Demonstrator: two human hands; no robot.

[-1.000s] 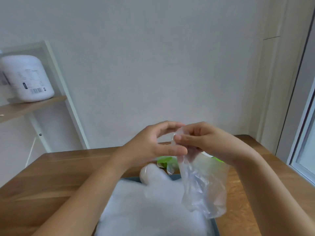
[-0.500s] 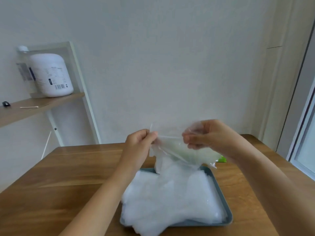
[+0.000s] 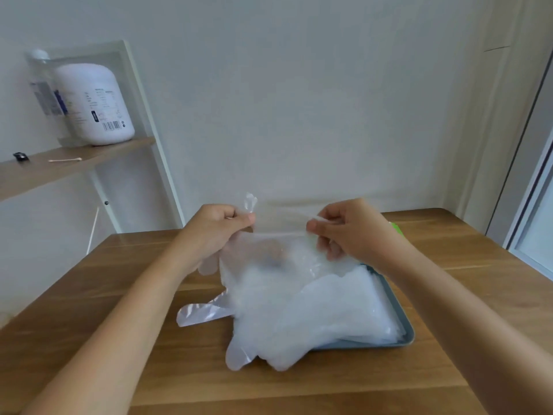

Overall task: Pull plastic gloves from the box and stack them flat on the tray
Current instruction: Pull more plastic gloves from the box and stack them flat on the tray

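Holding one glove (image 3: 278, 256) taut between two hands, above the far end of the tray (image 3: 402, 324).

Far left of tray: shelf (image 3: 74, 163) with white jug (image 3: 95, 106). No part in the job.

Left of tray: left hand (image 3: 215, 232). Fingers curled, thumb and forefinger pinching the glove's upper left corner. A twist of film stands up above the pinch. Nothing else held.

Over far end of tray: the glove, clear film. Its upper edge runs in a straight line, left to right, from one pinch to the other, and the rest hangs down toward the tray. Long axis as held: across the tray, hand to hand. Which end is cuff and which is fingers, cannot tell, as the film is too clear and blurred.

On tray: stack (image 3: 323, 310) of gloves, white and thick, covering most of the tray. Several glove fingers spill past the tray's left and near edges onto the table (image 3: 119, 295).

Above right far part of tray: right hand (image 3: 350, 232). Fingers curled, thumb and forefinger pinching the upper right corner, lower fingers tucked behind the film. Level with the left hand, so neither is nearer the tray.

Beyond tray, far right corner: box (image 3: 395, 227), only a green sliver showing behind the right hand.

Judgement: the stack lies below the pinches and toward the person. The coming move likely lowers both hands together, edge kept taut, so the glove lands flat.
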